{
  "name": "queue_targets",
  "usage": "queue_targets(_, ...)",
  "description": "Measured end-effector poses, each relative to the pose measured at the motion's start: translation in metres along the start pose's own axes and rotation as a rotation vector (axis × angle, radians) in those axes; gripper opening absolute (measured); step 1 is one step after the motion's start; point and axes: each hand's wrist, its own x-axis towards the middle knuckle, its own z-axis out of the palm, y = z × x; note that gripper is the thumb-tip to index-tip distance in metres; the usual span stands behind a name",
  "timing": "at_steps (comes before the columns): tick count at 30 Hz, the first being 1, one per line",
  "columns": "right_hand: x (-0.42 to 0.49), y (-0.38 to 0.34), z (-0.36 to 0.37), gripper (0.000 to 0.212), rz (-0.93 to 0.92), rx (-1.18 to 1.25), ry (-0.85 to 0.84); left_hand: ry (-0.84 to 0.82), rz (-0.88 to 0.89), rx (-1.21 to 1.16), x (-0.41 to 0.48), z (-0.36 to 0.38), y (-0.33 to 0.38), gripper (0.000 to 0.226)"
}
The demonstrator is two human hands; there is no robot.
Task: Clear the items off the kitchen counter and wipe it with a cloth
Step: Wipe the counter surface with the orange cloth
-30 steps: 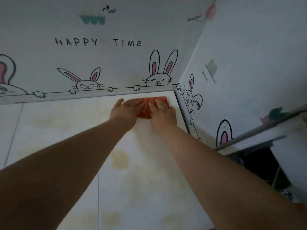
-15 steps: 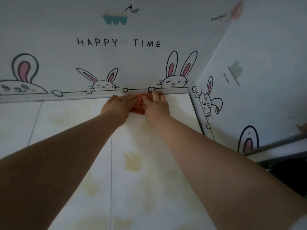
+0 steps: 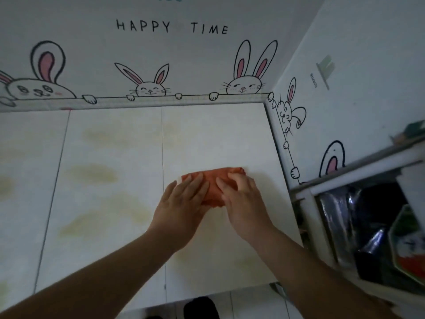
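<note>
A folded orange cloth (image 3: 215,183) lies flat on the white tiled counter (image 3: 110,180), right of its middle. My left hand (image 3: 181,203) presses on the cloth's left part with straight fingers. My right hand (image 3: 243,201) presses on its right part, fingers slightly bent over the far edge. Both hands lie side by side and cover most of the cloth. Yellowish stains mark the counter's left and middle tiles.
Walls with rabbit drawings meet in the back right corner (image 3: 268,101). A white shelf unit (image 3: 345,187) with dark bags and packets stands to the right of the counter. The counter's front edge (image 3: 207,298) runs below my forearms, with floor beneath it.
Both hands have pulled the cloth from the back wall toward me, to about the counter's middle depth. The view has tilted down, showing the counter's front edge and the shelf.
</note>
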Motion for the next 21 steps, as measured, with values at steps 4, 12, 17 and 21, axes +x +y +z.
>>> queue_targets(4, -0.029, -0.002, 0.009, 0.055, 0.012, -0.052, -0.009, 0.017, 0.076, 0.101, -0.028, 0.010, 0.001, 0.056)
queue_targets(12, 0.096, -0.004, 0.006, 0.046, -0.048, -0.080, 0.053, 0.110, -0.011, 0.184, 0.064, -0.022, -0.052, 0.049)
queue_targets(17, 0.188, -0.018, -0.004, 0.050, -0.072, -0.188, 0.007, 0.009, -0.129, 0.300, 0.136, -0.062, -0.094, 0.063)
queue_targets(21, 0.219, -0.029, 0.001, 0.040, -0.049, -0.100, 0.062, 0.038, -0.147, 0.299, 0.155, -0.073, -0.105, 0.069)
